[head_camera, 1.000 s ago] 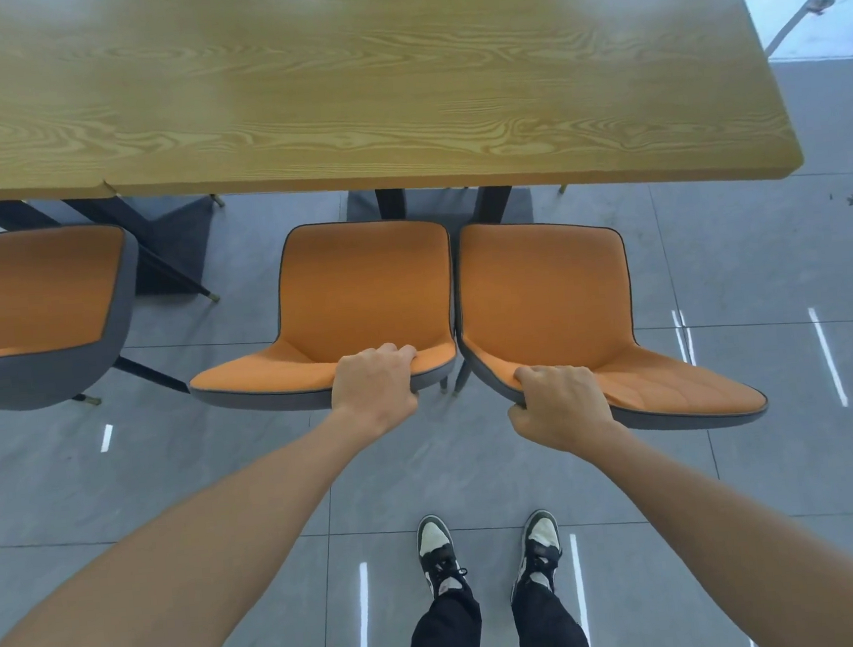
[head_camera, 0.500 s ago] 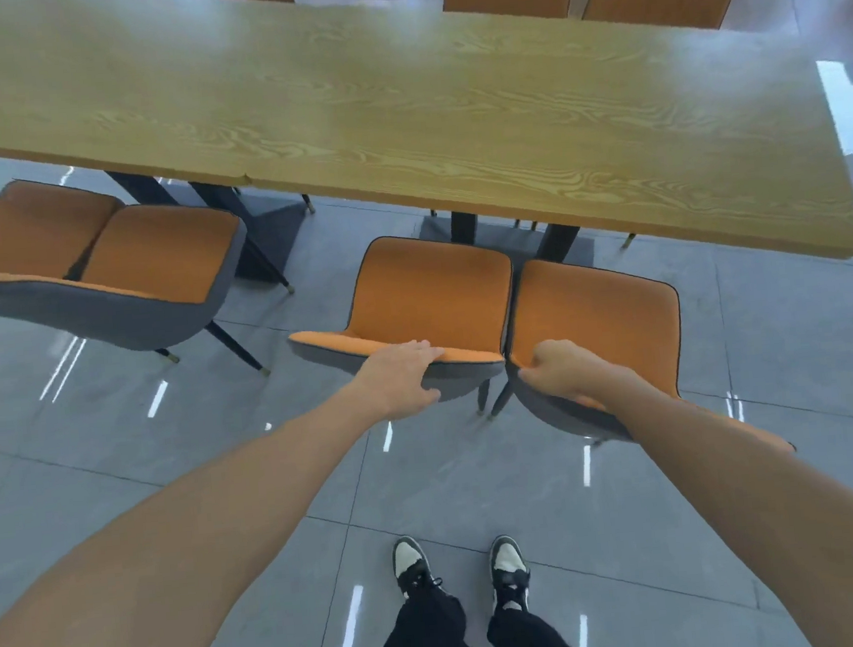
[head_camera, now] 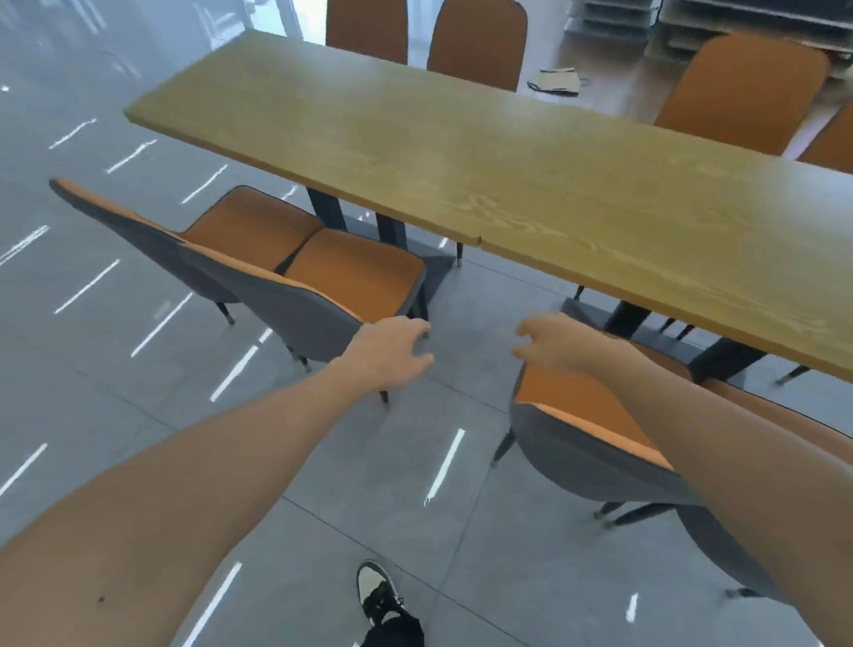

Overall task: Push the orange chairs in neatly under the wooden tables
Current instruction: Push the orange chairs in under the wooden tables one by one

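Both hands released: left hand [head_camera: 390, 349] and right hand [head_camera: 557, 340] open, empty; chair pair [head_camera: 592, 412] at 4 o'clock tucked; left pair [head_camera: 307, 277] at 10 o'clock pending.

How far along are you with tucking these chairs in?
Partly there. The pair of chairs under my right arm sits nearer the wooden table. My left hand reaches for the next chair; right hand is open. That chair and its neighbour are left.

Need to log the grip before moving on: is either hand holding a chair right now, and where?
Nothing is held. The left hand hangs open by the back of a chair, touch unclear; the right hand hovers open above another chair.
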{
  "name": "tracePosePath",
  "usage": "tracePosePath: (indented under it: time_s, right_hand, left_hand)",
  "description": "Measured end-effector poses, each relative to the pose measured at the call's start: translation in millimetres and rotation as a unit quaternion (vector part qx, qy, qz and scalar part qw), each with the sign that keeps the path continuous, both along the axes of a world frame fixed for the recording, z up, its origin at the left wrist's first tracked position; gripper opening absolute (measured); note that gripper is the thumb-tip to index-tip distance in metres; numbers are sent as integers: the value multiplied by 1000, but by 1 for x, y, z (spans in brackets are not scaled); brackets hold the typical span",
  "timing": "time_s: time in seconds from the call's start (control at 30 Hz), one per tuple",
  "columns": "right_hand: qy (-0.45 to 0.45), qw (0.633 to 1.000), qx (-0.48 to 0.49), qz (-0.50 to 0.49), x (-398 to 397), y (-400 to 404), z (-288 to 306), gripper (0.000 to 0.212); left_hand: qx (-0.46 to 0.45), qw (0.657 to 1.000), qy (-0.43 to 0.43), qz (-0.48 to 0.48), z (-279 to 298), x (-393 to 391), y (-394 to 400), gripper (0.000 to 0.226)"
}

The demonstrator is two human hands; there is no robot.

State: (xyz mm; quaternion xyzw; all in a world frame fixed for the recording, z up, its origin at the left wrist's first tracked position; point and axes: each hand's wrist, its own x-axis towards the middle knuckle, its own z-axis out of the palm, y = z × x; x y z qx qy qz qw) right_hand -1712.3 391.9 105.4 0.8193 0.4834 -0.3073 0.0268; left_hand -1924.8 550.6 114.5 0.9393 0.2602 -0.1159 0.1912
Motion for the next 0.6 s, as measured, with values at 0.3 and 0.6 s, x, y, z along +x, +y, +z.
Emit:
tracePosePath:
  time_s: [0.3, 0.6]
  right_hand:
    - [11, 989, 147, -22, -124, 239, 21, 62]
    - [12, 978, 205, -32, -190, 436, -15, 99]
  left_hand:
    - [96, 988, -83, 89, 29, -128, 211, 74]
    - [114, 985, -46, 123, 3, -191, 404, 92]
